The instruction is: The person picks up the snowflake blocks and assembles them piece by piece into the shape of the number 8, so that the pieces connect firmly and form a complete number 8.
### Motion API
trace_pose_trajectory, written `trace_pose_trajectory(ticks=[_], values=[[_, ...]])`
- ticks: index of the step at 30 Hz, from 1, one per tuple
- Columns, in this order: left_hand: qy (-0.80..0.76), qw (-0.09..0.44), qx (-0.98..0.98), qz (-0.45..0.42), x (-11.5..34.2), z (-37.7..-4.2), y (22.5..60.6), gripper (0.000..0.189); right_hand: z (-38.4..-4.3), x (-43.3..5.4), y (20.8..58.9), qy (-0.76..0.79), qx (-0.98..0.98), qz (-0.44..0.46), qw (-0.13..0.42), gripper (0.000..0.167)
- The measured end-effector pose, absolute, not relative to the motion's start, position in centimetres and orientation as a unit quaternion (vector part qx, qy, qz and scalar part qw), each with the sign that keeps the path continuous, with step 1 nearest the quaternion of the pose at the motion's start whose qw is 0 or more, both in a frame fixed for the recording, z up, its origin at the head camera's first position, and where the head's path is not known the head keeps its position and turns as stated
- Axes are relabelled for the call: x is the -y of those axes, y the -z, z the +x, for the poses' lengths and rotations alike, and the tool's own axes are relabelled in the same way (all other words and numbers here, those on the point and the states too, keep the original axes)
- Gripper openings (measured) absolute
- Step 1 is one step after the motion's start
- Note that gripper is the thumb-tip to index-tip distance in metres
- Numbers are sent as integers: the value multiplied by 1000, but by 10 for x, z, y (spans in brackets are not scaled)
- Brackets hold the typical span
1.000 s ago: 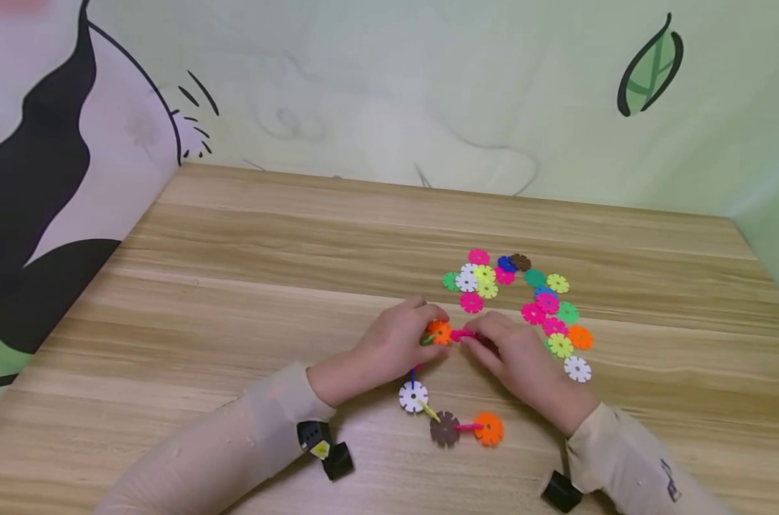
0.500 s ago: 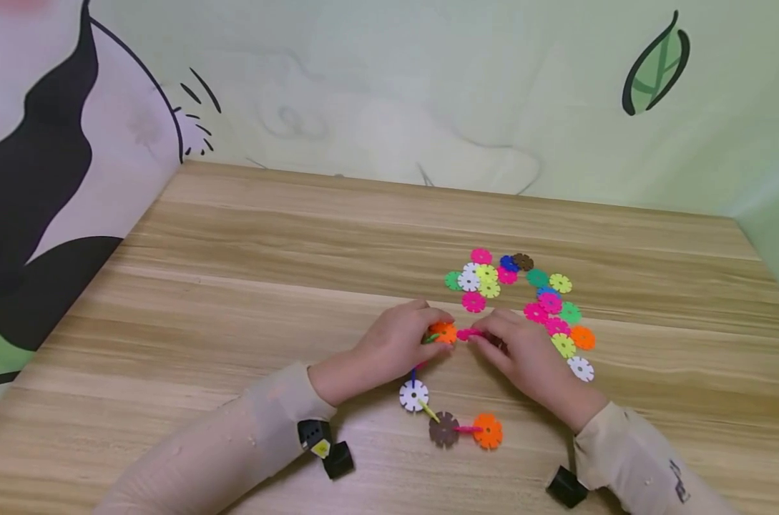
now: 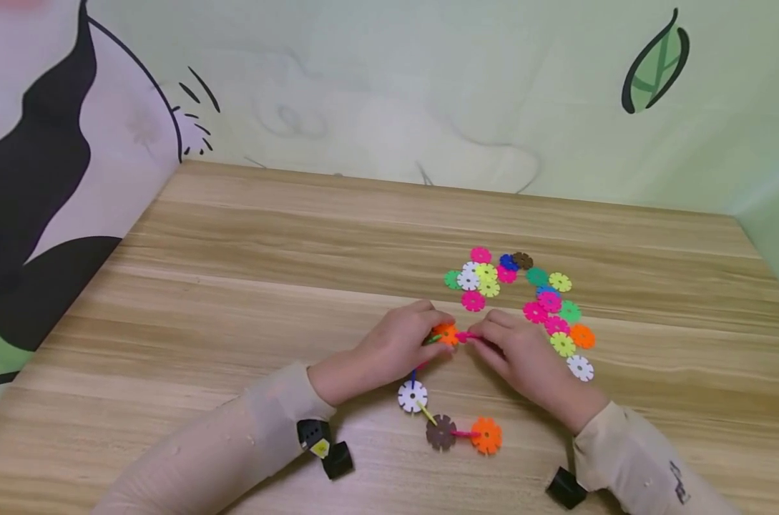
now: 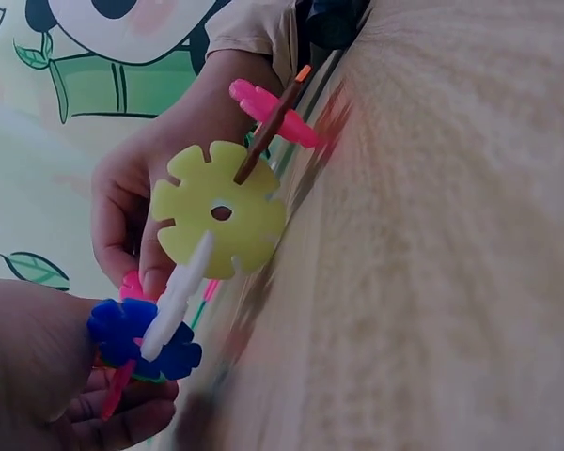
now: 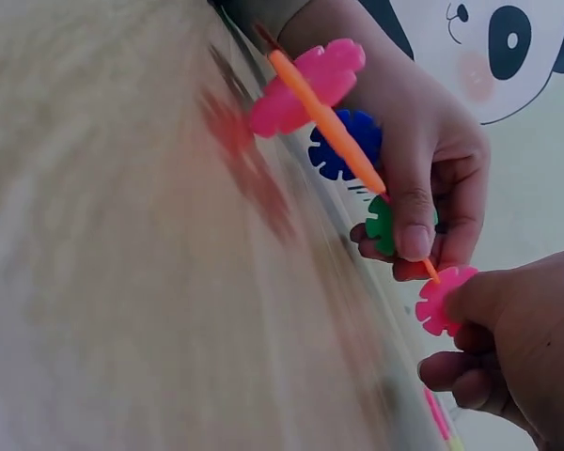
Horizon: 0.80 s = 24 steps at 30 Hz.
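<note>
My left hand (image 3: 398, 335) grips a chain of plastic snowflake discs near an orange disc (image 3: 449, 335) and a green disc (image 5: 381, 225). Between thumb and fingers, my right hand (image 3: 524, 350) pinches a pink snowflake disc (image 5: 440, 303), which meets the edge of the orange one. Below the left hand the chain runs on through a blue disc (image 4: 141, 338), a white disc (image 3: 413, 396), a brown disc (image 3: 441, 433) and an end orange disc (image 3: 486, 435). In the left wrist view a yellow disc (image 4: 221, 211) stands out. Fingers hide part of the joint.
Loose snowflake discs lie beyond the hands: a cluster with a pink disc (image 3: 473, 300) on the left, and more on the right, down to a white disc (image 3: 580, 368). All rest on a wooden table (image 3: 234, 229) backed by a printed wall (image 3: 363, 93).
Both hands have shifted slightly right, and the right hand's pink disc now sits against the orange disc. The chain's lower end has swung slightly toward the near edge.
</note>
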<state>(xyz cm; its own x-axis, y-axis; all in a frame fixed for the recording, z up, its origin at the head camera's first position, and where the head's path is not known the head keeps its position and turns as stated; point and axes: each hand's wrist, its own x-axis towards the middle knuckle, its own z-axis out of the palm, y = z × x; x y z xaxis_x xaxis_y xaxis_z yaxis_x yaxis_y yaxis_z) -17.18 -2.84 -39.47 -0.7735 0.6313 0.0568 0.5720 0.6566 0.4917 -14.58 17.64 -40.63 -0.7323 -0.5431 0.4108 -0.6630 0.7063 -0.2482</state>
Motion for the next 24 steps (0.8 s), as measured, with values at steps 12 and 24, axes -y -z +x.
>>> trace_pose_trajectory(ticks=[12,24], values=[[-247,47,-907,338,28,-174,394,40,-145,-171,410,-255,915,281,139,8],[-203,45,-922,327,26,-177,390,30,-152,-172,413,-249,925,271,91,11]])
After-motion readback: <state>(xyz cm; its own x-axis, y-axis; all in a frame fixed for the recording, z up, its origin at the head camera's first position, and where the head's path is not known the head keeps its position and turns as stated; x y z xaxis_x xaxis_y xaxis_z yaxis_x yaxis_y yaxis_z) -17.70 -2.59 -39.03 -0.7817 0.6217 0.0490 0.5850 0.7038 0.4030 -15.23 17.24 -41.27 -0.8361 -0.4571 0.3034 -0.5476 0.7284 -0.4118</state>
